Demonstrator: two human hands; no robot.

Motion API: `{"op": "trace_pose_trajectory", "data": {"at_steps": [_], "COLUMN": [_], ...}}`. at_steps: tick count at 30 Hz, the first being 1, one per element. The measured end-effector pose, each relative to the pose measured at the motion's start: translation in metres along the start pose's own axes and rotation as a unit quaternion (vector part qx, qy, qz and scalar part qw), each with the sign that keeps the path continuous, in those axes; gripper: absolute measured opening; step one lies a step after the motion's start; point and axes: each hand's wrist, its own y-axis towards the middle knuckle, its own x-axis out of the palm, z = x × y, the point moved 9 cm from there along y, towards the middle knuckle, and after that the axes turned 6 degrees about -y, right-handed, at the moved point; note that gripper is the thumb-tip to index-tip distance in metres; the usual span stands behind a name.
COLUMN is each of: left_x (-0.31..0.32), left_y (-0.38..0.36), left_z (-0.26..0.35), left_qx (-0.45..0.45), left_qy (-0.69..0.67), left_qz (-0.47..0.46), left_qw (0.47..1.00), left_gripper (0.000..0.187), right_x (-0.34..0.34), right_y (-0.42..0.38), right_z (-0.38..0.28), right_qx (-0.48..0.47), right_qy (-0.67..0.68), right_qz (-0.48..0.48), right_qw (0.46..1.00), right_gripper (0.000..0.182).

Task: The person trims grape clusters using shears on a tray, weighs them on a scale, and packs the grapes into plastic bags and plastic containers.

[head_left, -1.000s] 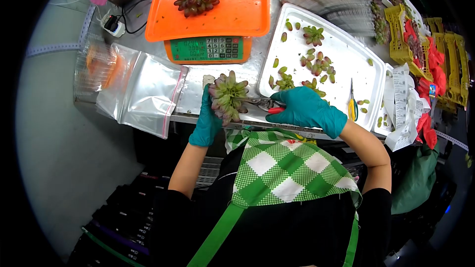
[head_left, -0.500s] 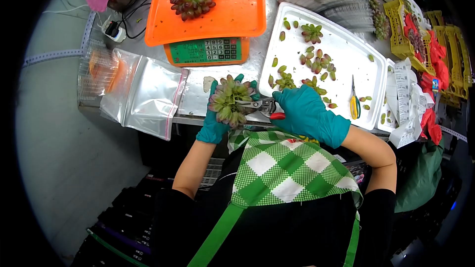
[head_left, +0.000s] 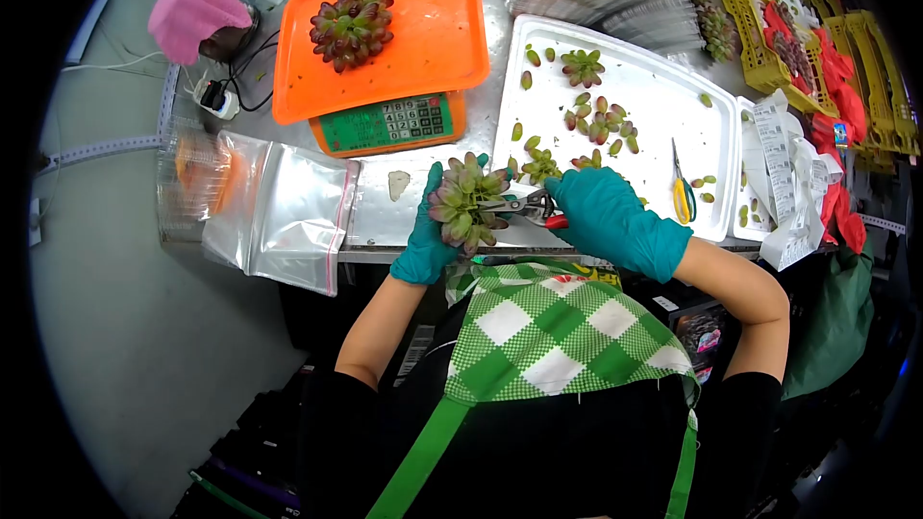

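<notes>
My left hand (head_left: 426,245), in a teal glove, is closed around a green and pinkish succulent rosette (head_left: 465,204) near the table's front edge. My right hand (head_left: 615,221), gloved the same way, grips pruning shears (head_left: 556,221) with red handles. The metal blades reach in among the rosette's leaves from the right; the leaves hide their tips. Beside my right hand lies a white tray (head_left: 663,106) with loose leaves and small rosettes (head_left: 608,123) on it.
An orange tray with a dark red-green succulent (head_left: 352,25) rests on a green-faced scale (head_left: 386,123). Clear plastic bags (head_left: 293,216) lie at left. Yellow-handled scissors (head_left: 682,194) are in the white tray. Paper labels (head_left: 777,159) and yellow crates (head_left: 760,34) stand at right.
The view has shifted slightly. Both hands, the rosette and the shears appear a little further right in the picture, with the blades still among the leaves.
</notes>
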Motion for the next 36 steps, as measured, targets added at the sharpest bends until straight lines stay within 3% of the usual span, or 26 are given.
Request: {"op": "trace_pose_trajectory", "data": {"at_steps": [5,18,21,27,36], "left_x": [0.009,0.021,0.027,0.043,0.042], "left_y": [0.003,0.008,0.008,0.001,0.003], "left_z": [-0.004,-0.012,-0.005,0.015,0.037], "left_qx": [-0.006,-0.011,0.008,0.078,0.124], "left_qy": [-0.004,-0.038,-0.006,0.089,0.075], "left_qz": [0.008,-0.003,-0.028,0.013,0.017], "left_qw": [1.0,0.999,1.0,0.993,0.989], "left_gripper": [0.07,0.068,0.069,0.07,0.067], "right_x": [-0.002,-0.004,-0.009,-0.021,-0.049], "right_y": [-0.012,-0.021,-0.02,-0.01,-0.003], "right_z": [0.002,0.015,0.018,0.019,0.017], "right_qx": [0.01,0.038,0.047,0.047,0.032], "right_qy": [-0.016,0.065,0.076,0.06,0.048], "right_qz": [0.037,0.015,0.018,0.009,0.074], "right_qw": [0.999,0.997,0.996,0.997,0.996], "right_gripper": [0.031,0.037,0.042,0.045,0.048]}}
